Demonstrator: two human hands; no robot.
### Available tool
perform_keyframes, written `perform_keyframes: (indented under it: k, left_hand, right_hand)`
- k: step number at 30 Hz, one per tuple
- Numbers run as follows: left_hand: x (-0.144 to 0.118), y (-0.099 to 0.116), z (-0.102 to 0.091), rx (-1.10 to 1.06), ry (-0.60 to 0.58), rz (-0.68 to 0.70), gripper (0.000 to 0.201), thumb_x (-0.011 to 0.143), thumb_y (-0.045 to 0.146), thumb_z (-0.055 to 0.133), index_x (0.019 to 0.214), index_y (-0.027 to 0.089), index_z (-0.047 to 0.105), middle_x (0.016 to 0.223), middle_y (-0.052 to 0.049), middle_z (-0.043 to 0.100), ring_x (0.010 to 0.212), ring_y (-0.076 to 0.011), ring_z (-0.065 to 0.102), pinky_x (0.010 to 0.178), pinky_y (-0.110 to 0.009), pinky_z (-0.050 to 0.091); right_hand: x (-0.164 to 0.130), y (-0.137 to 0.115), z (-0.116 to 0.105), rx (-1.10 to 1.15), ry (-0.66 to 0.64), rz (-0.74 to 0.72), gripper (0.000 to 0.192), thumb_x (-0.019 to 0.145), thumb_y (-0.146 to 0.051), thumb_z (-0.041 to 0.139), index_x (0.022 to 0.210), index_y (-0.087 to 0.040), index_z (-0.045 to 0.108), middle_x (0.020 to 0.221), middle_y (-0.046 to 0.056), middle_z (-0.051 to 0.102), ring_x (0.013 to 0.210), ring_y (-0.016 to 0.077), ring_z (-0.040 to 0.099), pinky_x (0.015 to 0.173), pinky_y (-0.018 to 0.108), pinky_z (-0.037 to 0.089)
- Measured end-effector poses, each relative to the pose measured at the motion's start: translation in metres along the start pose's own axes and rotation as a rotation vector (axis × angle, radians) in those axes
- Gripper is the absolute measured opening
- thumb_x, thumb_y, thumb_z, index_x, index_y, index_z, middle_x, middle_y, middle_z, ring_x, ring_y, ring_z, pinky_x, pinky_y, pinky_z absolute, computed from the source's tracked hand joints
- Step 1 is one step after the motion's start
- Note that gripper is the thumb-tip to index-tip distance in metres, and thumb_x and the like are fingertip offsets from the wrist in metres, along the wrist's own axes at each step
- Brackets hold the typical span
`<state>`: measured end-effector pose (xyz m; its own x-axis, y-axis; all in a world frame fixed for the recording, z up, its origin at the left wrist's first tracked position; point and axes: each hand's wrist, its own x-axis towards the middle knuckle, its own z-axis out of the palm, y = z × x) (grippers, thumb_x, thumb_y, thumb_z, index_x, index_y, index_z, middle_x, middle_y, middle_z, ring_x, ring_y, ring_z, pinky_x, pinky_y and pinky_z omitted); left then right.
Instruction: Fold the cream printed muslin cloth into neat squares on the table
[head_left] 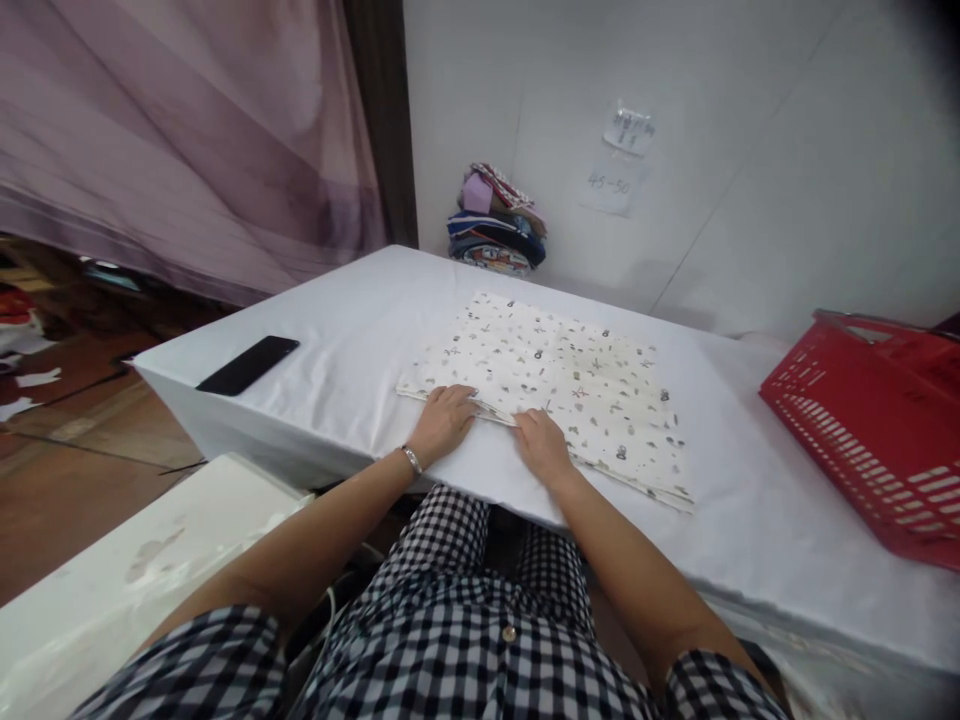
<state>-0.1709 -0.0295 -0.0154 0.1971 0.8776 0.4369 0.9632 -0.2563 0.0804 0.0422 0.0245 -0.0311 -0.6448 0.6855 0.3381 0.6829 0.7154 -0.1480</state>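
A folded white cloth (547,370) printed with small scattered motifs lies flat on the table, its layered edge towards me. My left hand (444,425), with a bracelet at the wrist, grips that near edge left of the middle, fingers on top of the cloth. Just to the right, my right hand (541,447) is closed on the same edge. Both thumbs are partly hidden, and the cloth sags slightly between the hands.
The table (337,300) has a white cover. On it are a black phone (249,365) at the left, a stack of folded fabrics (497,225) against the wall, and a red plastic basket (862,430) at the right. A white surface (217,540) stands at my lower left.
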Motion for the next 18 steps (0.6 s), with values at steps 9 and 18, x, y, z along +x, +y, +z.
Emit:
perform_keyframes:
  k: [9, 18]
  left_hand:
    - [0.004, -0.012, -0.011, 0.049, -0.017, 0.152, 0.024, 0.086, 0.012, 0.043, 0.084, 0.018, 0.066, 0.121, -0.007, 0.061, 0.123, -0.0255, 0.046, 0.104, -0.048, 0.031]
    - [-0.014, -0.024, -0.011, -0.03, 0.002, 0.212, 0.024, 0.09, 0.017, 0.042, 0.094, 0.019, 0.066, 0.104, -0.008, 0.068, 0.097, -0.0193, 0.059, 0.095, -0.043, 0.039]
  right_hand:
    - [0.001, -0.002, -0.003, -0.007, -0.01, 0.017, 0.024, 0.095, -0.023, 0.041, 0.106, -0.017, 0.061, 0.095, 0.007, 0.059, 0.089, 0.0203, 0.049, 0.078, 0.029, 0.038]
    - [0.0, -0.004, -0.007, -0.045, -0.064, -0.044, 0.027, 0.094, -0.021, 0.041, 0.112, -0.019, 0.061, 0.098, 0.009, 0.058, 0.091, 0.0209, 0.048, 0.08, 0.031, 0.038]
